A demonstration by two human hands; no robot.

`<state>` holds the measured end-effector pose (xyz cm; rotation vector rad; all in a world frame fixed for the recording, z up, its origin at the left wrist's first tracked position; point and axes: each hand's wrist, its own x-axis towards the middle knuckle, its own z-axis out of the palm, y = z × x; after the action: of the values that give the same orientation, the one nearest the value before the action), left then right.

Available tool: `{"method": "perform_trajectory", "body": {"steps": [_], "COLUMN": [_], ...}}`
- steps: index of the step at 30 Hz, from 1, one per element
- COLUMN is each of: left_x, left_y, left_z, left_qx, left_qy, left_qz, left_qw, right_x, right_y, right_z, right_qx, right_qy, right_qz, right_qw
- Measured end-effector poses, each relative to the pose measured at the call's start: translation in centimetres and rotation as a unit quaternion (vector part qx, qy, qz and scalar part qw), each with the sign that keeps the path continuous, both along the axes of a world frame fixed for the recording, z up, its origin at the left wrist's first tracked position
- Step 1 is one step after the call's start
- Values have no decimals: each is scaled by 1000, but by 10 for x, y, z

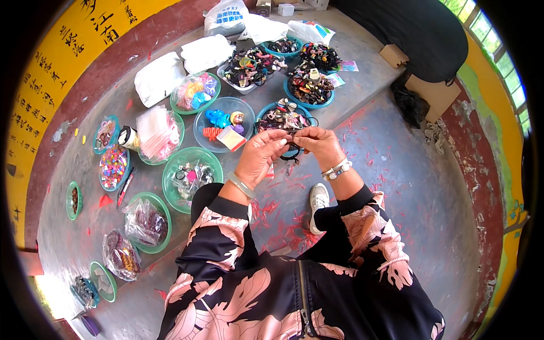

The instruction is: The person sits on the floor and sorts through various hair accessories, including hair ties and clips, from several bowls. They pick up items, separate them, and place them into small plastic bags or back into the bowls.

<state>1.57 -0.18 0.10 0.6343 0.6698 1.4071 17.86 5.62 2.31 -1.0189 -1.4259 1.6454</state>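
Note:
My left hand (260,154) and my right hand (318,145) meet in front of me, fingertips pinched together on a small black hair tie (291,149) that hangs in a loop below them. Both wrists wear bracelets. Just beyond the hands stands a teal bowl (271,111) heaped with dark hair ties and ornaments. A blue bowl (199,126) with blue and red clips sits to its left. My sleeves are black with pink leaves.
Several green and teal bowls of beads, clips and bagged ornaments (190,177) spread over the concrete step to my left. White plastic bags (161,77) lie behind them. Red scraps (283,226) litter the floor by my white shoe (318,205). Cardboard boxes (430,95) stand at right.

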Motion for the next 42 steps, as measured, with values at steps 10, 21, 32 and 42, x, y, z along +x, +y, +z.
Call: {"method": "perform_trajectory", "body": {"steps": [10, 21, 32, 42], "left_x": [-3, -8, -11, -6], "left_y": [-1, -3, -3, 1], "left_z": [-3, 4, 10, 1], "left_qx": [-30, -32, -18, -55], "left_qy": [53, 17, -52, 67], "left_qz": [-16, -22, -31, -20], "left_qw": [998, 999, 998, 996], "right_x": [4, 7, 6, 5], "right_y": [-3, 0, 2, 3], "right_z": [6, 3, 3, -4], "right_qx": [57, 0, 96, 171], "right_qy": [-29, 39, 20, -12], "right_qz": [36, 41, 73, 64], "right_qw": [997, 998, 993, 983]}}
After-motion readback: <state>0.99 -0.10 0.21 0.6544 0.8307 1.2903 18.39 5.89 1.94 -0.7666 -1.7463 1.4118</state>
